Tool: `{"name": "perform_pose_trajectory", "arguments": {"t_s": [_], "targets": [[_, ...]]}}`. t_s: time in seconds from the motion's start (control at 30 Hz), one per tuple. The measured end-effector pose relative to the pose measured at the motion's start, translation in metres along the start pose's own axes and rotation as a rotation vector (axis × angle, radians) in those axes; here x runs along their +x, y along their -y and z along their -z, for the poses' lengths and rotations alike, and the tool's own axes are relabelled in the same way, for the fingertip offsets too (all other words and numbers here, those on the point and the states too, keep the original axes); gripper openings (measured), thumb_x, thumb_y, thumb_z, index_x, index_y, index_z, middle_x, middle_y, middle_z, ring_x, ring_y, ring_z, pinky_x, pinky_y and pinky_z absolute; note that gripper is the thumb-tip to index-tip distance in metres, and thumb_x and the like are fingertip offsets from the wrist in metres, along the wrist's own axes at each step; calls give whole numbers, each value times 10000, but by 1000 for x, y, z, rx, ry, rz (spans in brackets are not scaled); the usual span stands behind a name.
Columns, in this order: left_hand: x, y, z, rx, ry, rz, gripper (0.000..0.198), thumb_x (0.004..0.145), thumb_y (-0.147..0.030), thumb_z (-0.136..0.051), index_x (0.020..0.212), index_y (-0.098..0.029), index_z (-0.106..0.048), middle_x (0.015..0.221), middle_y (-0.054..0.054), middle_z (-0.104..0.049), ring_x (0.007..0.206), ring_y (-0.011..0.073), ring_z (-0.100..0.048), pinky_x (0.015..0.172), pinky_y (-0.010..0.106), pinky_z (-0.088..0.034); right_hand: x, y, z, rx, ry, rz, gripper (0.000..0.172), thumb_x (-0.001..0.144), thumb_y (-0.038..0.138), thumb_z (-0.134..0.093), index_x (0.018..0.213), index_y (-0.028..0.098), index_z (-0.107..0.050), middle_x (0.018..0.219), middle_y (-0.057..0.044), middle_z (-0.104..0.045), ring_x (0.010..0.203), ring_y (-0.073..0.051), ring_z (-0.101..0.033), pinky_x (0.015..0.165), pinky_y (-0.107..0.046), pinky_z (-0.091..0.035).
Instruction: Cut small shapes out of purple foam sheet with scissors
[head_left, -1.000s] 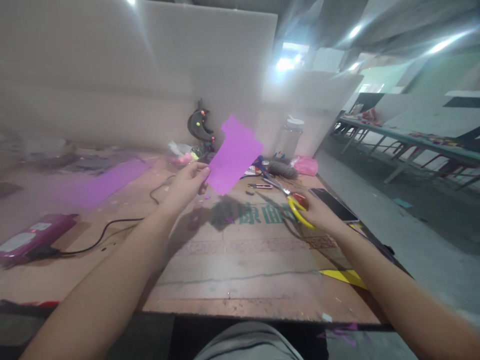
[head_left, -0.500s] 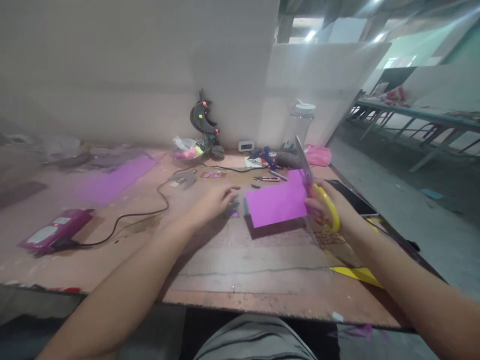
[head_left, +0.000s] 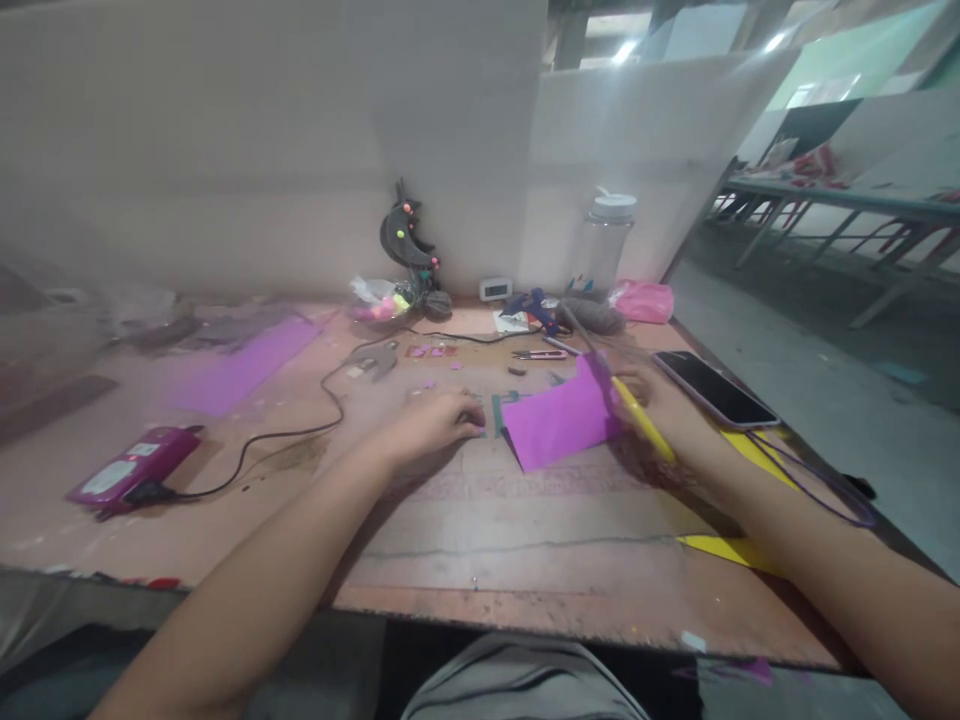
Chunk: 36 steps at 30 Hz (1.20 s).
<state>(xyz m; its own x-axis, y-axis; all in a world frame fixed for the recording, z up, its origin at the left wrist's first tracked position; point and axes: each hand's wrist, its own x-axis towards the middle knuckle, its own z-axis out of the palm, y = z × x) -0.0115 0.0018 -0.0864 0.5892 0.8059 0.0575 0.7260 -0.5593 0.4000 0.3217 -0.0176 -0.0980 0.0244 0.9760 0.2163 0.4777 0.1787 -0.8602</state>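
Observation:
My right hand [head_left: 637, 400] grips yellow-handled scissors [head_left: 646, 420] and the edge of a purple sheet [head_left: 559, 415]. The scissors' blades point up and away to the left, blurred by motion. The sheet hangs tilted just above the table. To its left, my left hand [head_left: 442, 420] rests low on the tabletop, fingers curled and pinched together. A tiny bit of purple piece [head_left: 481, 430] shows at those fingertips, mostly hidden. Between hand and sheet lies a green mark or strip [head_left: 496, 415] on the work surface.
A magenta power box [head_left: 139, 465] with a black cable sits at left, near a long purple sheet [head_left: 247, 365]. At the back stand a crescent decoration [head_left: 405, 235], a small clock [head_left: 495, 290], a glue gun [head_left: 534, 308] and a bottle [head_left: 606, 240]. A phone [head_left: 716, 388] lies right.
My left hand has lowered and its fingers have closed at the small purple piece. My right hand has turned, tipping the scissors and the purple sheet. The view has shifted slightly.

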Motion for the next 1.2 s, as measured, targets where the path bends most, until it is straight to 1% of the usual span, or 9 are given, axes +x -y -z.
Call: {"name": "perform_pose_trajectory", "arguments": {"t_s": [0.1,0.23,0.4,0.67,0.8,0.97,1.03,1.13,1.2], "targets": [[0,1,0,27,-2,8,166,893,-320,-632,937,-211,-749,1025,64,-716,1004,245,-639,875,331,-448,-7,-6,-14,-420,52,165,420,785,263,-687,1202,253,-641,973,-104,-754,807,-297,-690,651,-372,-509],[3,8,-1,37,4,21,167,884,-333,-648,933,-203,-742,995,62,-733,937,234,-656,807,314,-458,-10,-13,-24,-636,123,235,526,816,280,-669,1336,240,-597,1104,-119,-758,914,-321,-704,742,-379,-522],[5,18,0,35,26,-2,256,897,-284,-639,1122,-240,-753,1097,65,-752,1009,242,-668,867,320,-472,-8,-20,-22,-619,85,261,518,827,291,-665,1339,259,-590,1159,-97,-763,943,-303,-724,790,-368,-555],[5,21,1,56,4,-24,215,914,-265,-604,1040,-235,-775,1064,74,-726,1000,245,-655,895,338,-479,-7,-21,-21,-631,120,248,506,858,318,-638,1355,258,-563,1202,-106,-746,994,-332,-728,813,-412,-570],[7,21,0,59,-1,-7,148,884,-249,-624,906,-218,-767,981,64,-719,936,234,-650,847,326,-476,-6,-26,-21,-609,117,288,525,835,269,-656,1353,255,-570,1203,-105,-748,979,-316,-730,807,-393,-570],[8,20,1,33,-6,28,115,858,-241,-633,857,-214,-744,923,54,-725,869,225,-645,763,309,-458,-6,-27,-21,-593,115,292,520,832,274,-667,1344,264,-573,1184,-103,-753,969,-310,-732,790,-381,-572],[7,19,2,14,-11,47,120,858,-252,-633,890,-215,-742,923,52,-732,865,227,-648,747,308,-450,-7,-25,-21,-603,126,275,505,851,287,-646,1348,265,-561,1183,-104,-749,987,-316,-730,794,-392,-573],[6,18,0,-23,-16,78,219,862,-286,-639,1047,-222,-737,962,53,-745,885,229,-659,752,306,-450,-7,-24,-21,-627,129,271,507,852,297,-638,1350,254,-557,1165,-106,-750,983,-324,-730,782,-401,-573],[6,18,-3,-51,-14,101,239,862,-300,-636,1063,-224,-741,967,49,-753,887,225,-666,757,301,-455,-7,-23,-21,-640,123,278,512,845,290,-640,1349,247,-563,1152,-108,-755,962,-324,-731,766,-399,-569]]}}
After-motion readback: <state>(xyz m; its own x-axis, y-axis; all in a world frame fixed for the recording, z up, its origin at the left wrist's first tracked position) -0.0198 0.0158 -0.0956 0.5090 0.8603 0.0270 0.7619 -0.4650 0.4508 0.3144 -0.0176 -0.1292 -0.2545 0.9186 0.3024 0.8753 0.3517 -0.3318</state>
